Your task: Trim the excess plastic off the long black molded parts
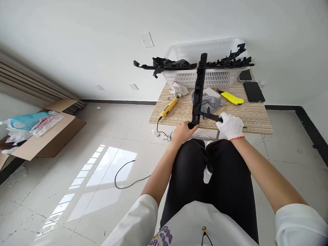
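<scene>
A long, narrow black plastic part (199,87) with ribs and clips stands tilted up in front of me, its upper end reaching over the white basket. My bare left hand (183,132) is closed round its lower end, just above my left knee. On my right hand (231,125) is a white knit glove with an orange cuff. Its fingers grip a slim black bar with small prongs (210,116), which looks like a caliper. The bar's far end meets the side of the plastic part near its lower end. The glove hides the rest of the bar.
Behind stands a white plastic basket (205,79) with several black parts across it. On the striped table (256,118) lie a yellow corded tool (169,107), a grey cloth (211,103), a yellow-handled knife (232,98), a white glove (178,89) and a phone (253,91). A cardboard box (55,135) stands left.
</scene>
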Tool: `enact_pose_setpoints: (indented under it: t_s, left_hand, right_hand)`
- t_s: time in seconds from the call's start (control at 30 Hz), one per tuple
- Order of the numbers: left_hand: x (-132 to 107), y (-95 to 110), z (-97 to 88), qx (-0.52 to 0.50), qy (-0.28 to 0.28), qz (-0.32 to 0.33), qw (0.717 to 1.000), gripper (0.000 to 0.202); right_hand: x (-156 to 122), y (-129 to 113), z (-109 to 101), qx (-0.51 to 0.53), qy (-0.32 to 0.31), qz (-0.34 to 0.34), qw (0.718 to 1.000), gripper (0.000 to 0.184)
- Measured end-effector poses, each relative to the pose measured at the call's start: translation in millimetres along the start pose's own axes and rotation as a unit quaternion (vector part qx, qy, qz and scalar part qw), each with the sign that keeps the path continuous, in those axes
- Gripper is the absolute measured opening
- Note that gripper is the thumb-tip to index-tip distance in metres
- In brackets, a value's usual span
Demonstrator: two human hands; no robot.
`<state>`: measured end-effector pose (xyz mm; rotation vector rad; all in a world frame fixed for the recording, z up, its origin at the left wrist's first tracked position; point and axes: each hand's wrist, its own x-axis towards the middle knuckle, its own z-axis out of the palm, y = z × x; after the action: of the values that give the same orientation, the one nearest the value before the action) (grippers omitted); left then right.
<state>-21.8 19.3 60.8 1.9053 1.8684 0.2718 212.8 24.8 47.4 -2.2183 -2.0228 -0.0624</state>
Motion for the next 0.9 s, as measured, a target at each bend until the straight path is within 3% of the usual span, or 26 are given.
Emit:
enact_pose_setpoints:
  t_s: [0.5,0.77,0.9]
  left_hand:
    - [2,-8,3.5,-0.047,0.005,0.019,0.999,0.047]
    - [6,-12,-0.4,-0.053,-0.021,0.018,0.998,0.059]
    - [7,-11,0.1,-0.042,-0.008,0.027,0.999,0.062]
  right_hand:
    - [-1,3,6,-0.015,0.029,-0.012,0.999,0.037]
    - [-1,3,10,-0.027,0.038,-0.012,0.999,0.038]
    - [0,2,7,-0.026,0.031,-0.009,0.999,0.037]
